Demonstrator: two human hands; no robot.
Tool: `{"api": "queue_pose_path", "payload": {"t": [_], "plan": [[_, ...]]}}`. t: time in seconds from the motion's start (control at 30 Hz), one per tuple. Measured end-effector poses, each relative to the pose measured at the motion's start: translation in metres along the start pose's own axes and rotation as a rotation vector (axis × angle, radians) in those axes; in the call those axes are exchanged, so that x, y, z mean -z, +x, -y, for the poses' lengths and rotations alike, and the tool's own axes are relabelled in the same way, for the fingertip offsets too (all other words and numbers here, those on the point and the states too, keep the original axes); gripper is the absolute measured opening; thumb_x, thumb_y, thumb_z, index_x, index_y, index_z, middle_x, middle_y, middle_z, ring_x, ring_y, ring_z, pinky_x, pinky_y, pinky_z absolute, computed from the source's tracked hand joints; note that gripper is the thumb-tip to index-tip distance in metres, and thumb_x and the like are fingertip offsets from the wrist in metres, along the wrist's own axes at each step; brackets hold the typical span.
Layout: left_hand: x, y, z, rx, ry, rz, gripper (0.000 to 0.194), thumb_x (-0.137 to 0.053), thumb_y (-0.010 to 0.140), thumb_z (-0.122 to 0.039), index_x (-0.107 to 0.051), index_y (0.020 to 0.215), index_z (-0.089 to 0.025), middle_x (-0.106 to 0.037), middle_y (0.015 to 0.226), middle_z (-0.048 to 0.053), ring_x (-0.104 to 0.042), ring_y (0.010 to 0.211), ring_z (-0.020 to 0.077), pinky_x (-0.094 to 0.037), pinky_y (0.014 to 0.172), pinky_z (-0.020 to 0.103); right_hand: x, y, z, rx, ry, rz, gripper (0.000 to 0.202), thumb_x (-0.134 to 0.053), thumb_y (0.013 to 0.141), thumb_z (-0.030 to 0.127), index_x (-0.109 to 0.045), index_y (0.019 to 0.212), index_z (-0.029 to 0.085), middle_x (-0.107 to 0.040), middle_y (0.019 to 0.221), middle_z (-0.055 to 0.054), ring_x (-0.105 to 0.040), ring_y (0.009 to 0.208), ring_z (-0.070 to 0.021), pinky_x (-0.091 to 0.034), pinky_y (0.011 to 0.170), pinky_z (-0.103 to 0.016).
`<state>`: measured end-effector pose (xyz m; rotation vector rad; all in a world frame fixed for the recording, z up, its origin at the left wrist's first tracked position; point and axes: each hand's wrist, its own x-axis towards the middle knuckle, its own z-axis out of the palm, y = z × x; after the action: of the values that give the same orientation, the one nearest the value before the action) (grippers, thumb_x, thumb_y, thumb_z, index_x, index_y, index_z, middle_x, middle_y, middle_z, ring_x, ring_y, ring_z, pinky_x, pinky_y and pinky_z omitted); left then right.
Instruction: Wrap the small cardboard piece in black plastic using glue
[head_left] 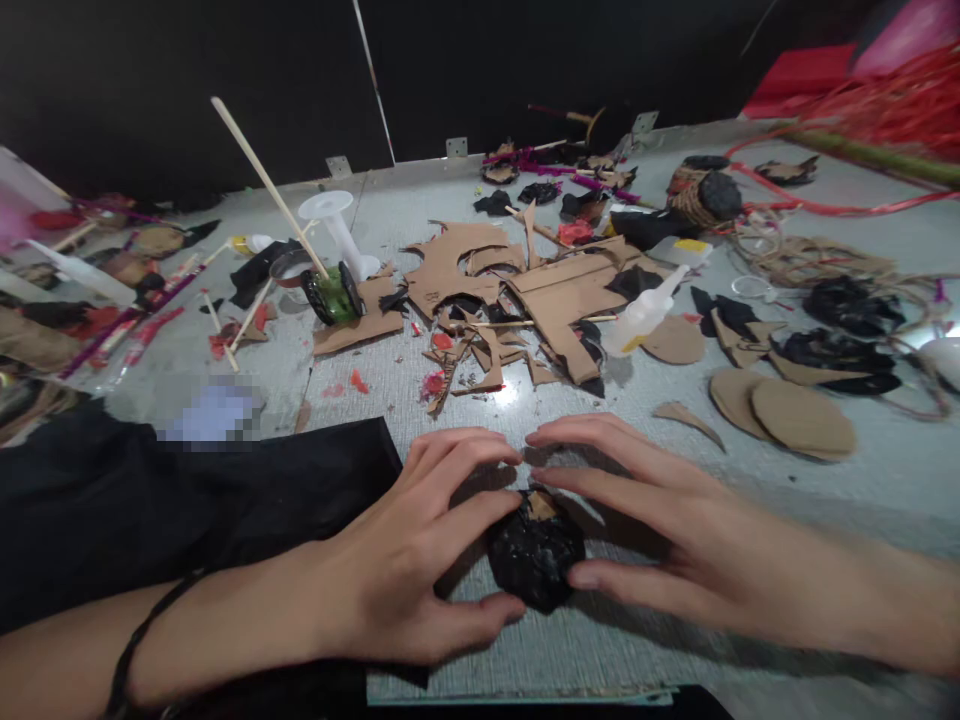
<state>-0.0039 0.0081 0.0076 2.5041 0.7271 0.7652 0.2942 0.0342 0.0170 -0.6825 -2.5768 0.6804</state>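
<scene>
A black plastic-wrapped disc lies on the table in front of me, with a small brown cardboard patch showing near its top edge. Around its left side curves my left hand, open, its fingers apart and its index fingertip and thumb tip at the rim. From the other side my right hand reaches in, also open and spread. Its thumb tip meets the right rim, while the other fingertips hover just beyond the far edge. The disc's underside is hidden.
Cardboard scraps clutter the middle, beside a glue bottle and cardboard discs. A green tape roll with a stick in it and a white spool stand left of them. Black sheeting covers the near left.
</scene>
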Motion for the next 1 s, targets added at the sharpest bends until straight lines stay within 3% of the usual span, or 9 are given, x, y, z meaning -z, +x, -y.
{"api": "queue_pose_path", "payload": {"t": [0.3,0.5,1.0], "plan": [[0.0012,-0.0005,-0.0023,0.04,-0.001,0.045,0.068,-0.082,0.094,-0.027,-0.049,0.152,-0.014,-0.059,0.148,0.02,-0.054,0.147,0.0352,-0.046,0.126,0.055,0.0007,0.0031,0.0013,-0.018,0.034,-0.03,0.041,-0.076,0.106,0.044,-0.074,0.138,0.018,-0.068,0.15,-0.018,-0.066,0.143,-0.0294,-0.061,0.116,-0.041],[-0.002,0.0,0.0001,0.015,0.019,0.024,0.067,-0.082,0.093,-0.026,-0.052,0.152,-0.011,-0.057,0.147,0.024,-0.054,0.145,0.0389,-0.048,0.123,0.059,0.0001,0.0005,0.0015,0.005,0.041,-0.087,0.037,-0.074,0.108,0.04,-0.071,0.138,0.02,-0.069,0.149,-0.016,-0.066,0.143,-0.0246,-0.058,0.118,-0.035],[0.0004,-0.001,-0.0001,0.057,-0.012,0.043,0.065,-0.085,0.09,-0.028,-0.054,0.145,-0.017,-0.058,0.15,0.019,-0.053,0.148,0.0343,-0.043,0.127,0.052,-0.0003,0.003,0.002,0.025,0.028,-0.152,0.033,-0.074,0.107,0.034,-0.071,0.137,0.02,-0.073,0.143,-0.015,-0.071,0.136,-0.0247,-0.062,0.114,-0.035]]}}
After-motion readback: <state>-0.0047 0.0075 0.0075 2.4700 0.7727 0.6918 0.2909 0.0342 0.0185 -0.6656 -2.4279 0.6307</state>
